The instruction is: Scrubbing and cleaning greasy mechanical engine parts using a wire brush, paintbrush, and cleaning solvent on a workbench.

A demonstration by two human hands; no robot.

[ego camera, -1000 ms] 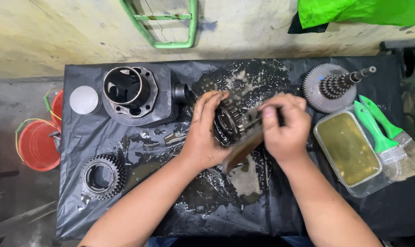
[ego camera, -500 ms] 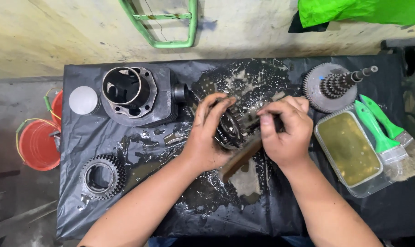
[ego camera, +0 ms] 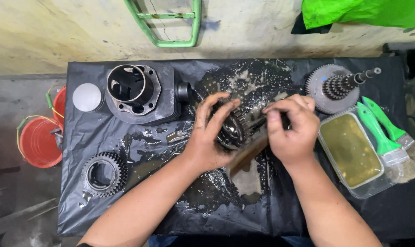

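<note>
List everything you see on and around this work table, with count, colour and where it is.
gear: one, dark metal, table centre, held in the left hand
brush: one, brown wooden handle, against the gear, in the right hand
engine cylinder: one, dark grey, upper left of the table
round cap: one, white, left of the cylinder
ring gear: one, grey, lower left
gear shaft: one, grey, upper right
tray of liquid: one, clear with yellowish liquid, right
paintbrushes: two, green handles, far right
black sheet: one, wet, covers the table
buckets: two, red, on the floor at left
left hand: one, grips the gear
right hand: one, grips the brush
</note>
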